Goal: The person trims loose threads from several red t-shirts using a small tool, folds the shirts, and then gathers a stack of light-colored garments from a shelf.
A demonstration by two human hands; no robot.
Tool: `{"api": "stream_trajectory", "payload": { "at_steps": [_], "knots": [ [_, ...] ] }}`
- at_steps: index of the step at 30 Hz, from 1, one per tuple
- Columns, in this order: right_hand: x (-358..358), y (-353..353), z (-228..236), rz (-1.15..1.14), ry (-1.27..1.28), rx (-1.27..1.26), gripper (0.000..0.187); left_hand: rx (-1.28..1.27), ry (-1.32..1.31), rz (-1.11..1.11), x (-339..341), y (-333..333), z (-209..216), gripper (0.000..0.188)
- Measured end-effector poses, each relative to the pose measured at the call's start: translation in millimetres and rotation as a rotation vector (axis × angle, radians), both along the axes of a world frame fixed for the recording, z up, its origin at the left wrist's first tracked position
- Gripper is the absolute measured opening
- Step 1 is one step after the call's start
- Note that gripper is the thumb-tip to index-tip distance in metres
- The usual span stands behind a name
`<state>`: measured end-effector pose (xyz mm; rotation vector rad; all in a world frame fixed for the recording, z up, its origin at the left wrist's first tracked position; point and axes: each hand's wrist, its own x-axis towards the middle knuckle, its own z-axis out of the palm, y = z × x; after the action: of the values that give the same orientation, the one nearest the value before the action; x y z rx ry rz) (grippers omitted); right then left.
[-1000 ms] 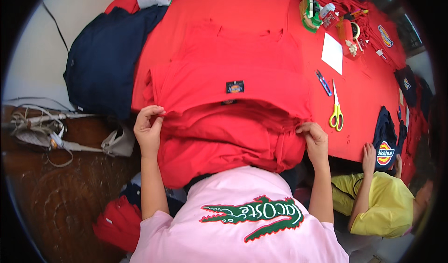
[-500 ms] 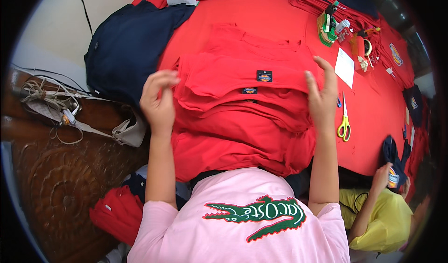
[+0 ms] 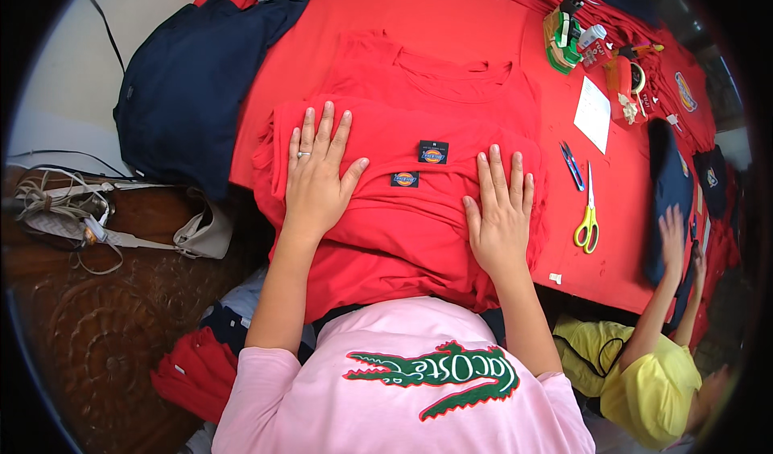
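Observation:
A stack of red T-shirts (image 3: 386, 229) lies in front of me, partly on the table and partly over its near edge. Dark neck labels show on the upper two collars. My left hand (image 3: 316, 168), with a ring on one finger, rests flat on the top shirt, left of the labels. On the right side of the same shirt lies my right hand (image 3: 501, 208), palm down, fingers stretched. Neither hand grips anything. Just beyond the stack, another red T-shirt (image 3: 451, 80) is spread with its neckline showing.
Right of the stack lie yellow-handled scissors (image 3: 588, 227), blue thread snips (image 3: 572, 167) and a white paper (image 3: 593, 116). A green holder (image 3: 562, 39) stands behind them. Navy garments (image 3: 197, 92) are piled at the left. A co-worker in yellow (image 3: 652, 381) handles navy cloth at the right.
Both my hands have come down from the raised position beside the stack and now lie flat on the top shirt. The co-worker's hands and navy cloth have moved up and spread out.

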<state>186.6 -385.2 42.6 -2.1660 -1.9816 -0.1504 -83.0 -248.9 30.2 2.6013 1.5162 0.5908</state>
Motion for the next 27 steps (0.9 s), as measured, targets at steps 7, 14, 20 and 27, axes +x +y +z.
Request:
{"api": "stream_trajectory", "payload": {
  "at_steps": [7, 14, 20, 27],
  "knots": [
    [30, 18, 32, 0.032, 0.592, 0.225, 0.026, -0.161, -0.107, 0.005, 0, 31, 53, 0.047],
    [140, 152, 20, -0.264, 1.108, 0.446, 0.033, -0.06, -0.326, 0.156, 62, 178, 43, 0.038],
    [147, 192, -47, -0.345, 0.229, 0.471, 0.032, 0.072, -0.177, 0.069, 74, 205, -20, 0.046],
    [175, 190, -56, -0.261, 0.862, 0.848, 0.011, -0.047, -0.909, 0.111, 63, 240, -20, 0.028]
  ]
}}
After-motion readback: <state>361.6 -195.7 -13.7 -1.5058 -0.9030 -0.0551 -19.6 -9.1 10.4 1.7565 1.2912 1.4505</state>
